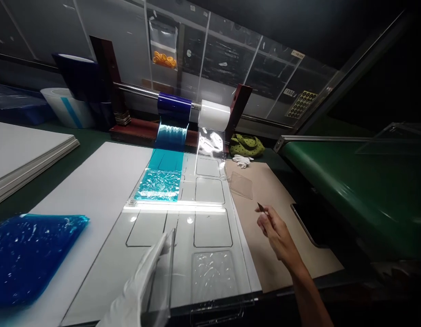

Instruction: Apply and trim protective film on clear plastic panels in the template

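From my remote seat, I see the bare right hand [277, 234] with its fingers [264, 219] closed on a small dark pointed blade [261, 208], above a flat tan kraft paper sheet [278, 227]. The white-gloved left hand [138, 286] appears clamped on the edge of an upright clear rigid plastic sheet [166, 277], over a glossy clear film [210, 195] marked with rounded rectangular outlines. That film runs back to a translucent white film roll [213, 115] on a steel rod [138, 90]; a cyan film strip [166, 160] lies beside it, leading to a dark blue film roll [174, 104].

I judge the blade the main risk: a slip toward the film could score or tear it. Dragging the rigid sheet could scuff the film, and the rippled patch [213, 277] suggests trapped air or wrinkles. I can read no brand or writing; the small label on the clear back panel [298, 54] is too small to make out.
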Tool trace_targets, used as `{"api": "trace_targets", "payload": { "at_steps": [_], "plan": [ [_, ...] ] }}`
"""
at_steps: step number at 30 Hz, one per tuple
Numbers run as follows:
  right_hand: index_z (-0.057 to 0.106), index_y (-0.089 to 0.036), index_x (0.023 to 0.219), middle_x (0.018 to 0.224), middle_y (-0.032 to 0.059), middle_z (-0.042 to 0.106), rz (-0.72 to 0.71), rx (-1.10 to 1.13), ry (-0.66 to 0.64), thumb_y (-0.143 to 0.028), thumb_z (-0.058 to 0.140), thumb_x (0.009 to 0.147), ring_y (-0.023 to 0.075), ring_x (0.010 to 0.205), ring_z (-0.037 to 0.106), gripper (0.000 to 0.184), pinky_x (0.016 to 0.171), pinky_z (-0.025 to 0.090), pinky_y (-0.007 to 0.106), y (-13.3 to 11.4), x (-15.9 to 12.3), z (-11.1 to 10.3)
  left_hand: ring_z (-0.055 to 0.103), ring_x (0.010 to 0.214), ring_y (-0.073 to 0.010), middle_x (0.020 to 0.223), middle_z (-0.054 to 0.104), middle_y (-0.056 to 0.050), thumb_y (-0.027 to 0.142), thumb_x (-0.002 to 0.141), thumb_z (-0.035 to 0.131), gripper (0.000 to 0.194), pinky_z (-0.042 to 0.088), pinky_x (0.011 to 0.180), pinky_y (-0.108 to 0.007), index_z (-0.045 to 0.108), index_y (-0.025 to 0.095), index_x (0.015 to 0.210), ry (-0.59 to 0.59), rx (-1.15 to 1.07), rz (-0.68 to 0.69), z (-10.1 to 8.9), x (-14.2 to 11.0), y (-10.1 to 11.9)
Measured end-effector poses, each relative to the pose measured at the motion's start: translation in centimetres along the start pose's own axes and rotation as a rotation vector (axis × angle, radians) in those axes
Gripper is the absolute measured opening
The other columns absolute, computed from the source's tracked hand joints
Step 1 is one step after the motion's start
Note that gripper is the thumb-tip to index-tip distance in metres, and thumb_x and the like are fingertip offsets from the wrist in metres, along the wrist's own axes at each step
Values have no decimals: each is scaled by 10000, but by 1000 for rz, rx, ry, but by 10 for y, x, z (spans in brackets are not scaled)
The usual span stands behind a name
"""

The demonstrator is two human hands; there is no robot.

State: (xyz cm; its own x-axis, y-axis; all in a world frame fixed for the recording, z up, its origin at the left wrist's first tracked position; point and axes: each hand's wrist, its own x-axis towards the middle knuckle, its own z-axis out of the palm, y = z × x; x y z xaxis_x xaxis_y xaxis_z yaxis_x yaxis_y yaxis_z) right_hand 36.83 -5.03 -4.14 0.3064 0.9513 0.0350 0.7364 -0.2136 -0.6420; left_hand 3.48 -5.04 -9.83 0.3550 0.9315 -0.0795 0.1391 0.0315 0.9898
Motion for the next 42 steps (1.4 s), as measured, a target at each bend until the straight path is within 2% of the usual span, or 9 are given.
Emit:
{"api": "trace_targets", "payload": {
  "at_steps": [4, 8, 13, 16, 21, 29, 34, 39, 42],
  "plan": [
    [547, -216, 961, 718, -8, 473, 31, 379, -250, -508, 345, 975, 137, 635, 487, 356, 581, 410, 244, -53, -67, 4, 305, 1400, -346, 1538, 313, -39, 558, 572, 742, 1102, 243, 1147, -579, 141, 376, 1478, -51, 496, 160, -6, -14, 42],
    [618, -236, 966, 826, 27, 576, -2, 378, -394, -531, 416, 943, 164, 780, 550, 358, 726, 450, 274, -88, -113, 22, 353, 1372, -366, 1526, 319, -130, 603, 613, 713, 1155, 406, 1046, -578, 20, 307, 1487, -180, 776, 346, -12, -14, 48],
    [562, -221, 808, 748, -21, 530, -47, 364, -503, -586, 886, 314, 127, 668, 460, 694, 541, 423, 200, -98, -125, 45, 374, 1357, -355, 1508, 349, -110, 562, 603, 726, 1087, 318, 1123, -539, 149, 289, 1483, -156, 663, 402, -11, -24, 48],
    [472, -218, 731, 709, -37, 507, -99, 450, -450, -588, 888, 200, 101, 620, 427, 769, 519, 427, 190, -102, -124, 55, 409, 1326, -370, 1445, 451, -99, 505, 557, 772, 1015, 238, 1161, -510, 336, 271, 1443, -135, 442, 334, -8, -28, 62],
    [448, -226, 731, 719, -32, 485, -154, 500, -404, -635, 861, 222, 110, 640, 438, 773, 524, 443, 187, -105, -131, 63, 419, 1326, -364, 1385, 533, -68, 453, 716, 670, 637, 223, 1165, -500, 551, 269, 1314, -167, 247, 190, -10, -25, 80],
    [411, -221, 698, 661, -56, 441, -140, 593, -401, -663, 836, 343, 102, 631, 441, 709, 602, 503, 207, -101, -139, 71, 414, 1329, -358, 1400, 516, -67, 401, 770, 637, 589, 235, 1158, -507, 526, 275, 1335, -159, 354, 216, 0, -22, 60],
    [464, -208, 712, 656, -50, 440, -141, 556, -394, -655, 836, 391, 99, 615, 421, 664, 574, 480, 205, -95, -143, 70, 431, 1306, -352, 1374, 530, -94, 420, 827, 575, 531, 248, 1145, -489, 536, 253, 1329, -148, 425, 181, 9, -20, 69],
    [479, -206, 714, 646, -49, 430, -145, 574, -385, -687, 797, 467, 102, 613, 420, 627, 566, 466, 200, -86, -145, 71, 321, 1348, -427, 1450, 418, -108, 525, 567, 772, 976, 167, 1150, -573, 381, 294, 1431, -271, 432, 275, 7, -23, 75],
    [473, -215, 707, 665, -44, 432, -146, 575, -335, -732, 775, 436, 111, 640, 431, 658, 547, 456, 191, -80, -148, 74, 293, 1357, -431, 1491, 343, -88, 519, 569, 757, 1055, 219, 1119, -595, 228, 362, 1467, -280, 584, 335, 8, -23, 77]
  ]
}}
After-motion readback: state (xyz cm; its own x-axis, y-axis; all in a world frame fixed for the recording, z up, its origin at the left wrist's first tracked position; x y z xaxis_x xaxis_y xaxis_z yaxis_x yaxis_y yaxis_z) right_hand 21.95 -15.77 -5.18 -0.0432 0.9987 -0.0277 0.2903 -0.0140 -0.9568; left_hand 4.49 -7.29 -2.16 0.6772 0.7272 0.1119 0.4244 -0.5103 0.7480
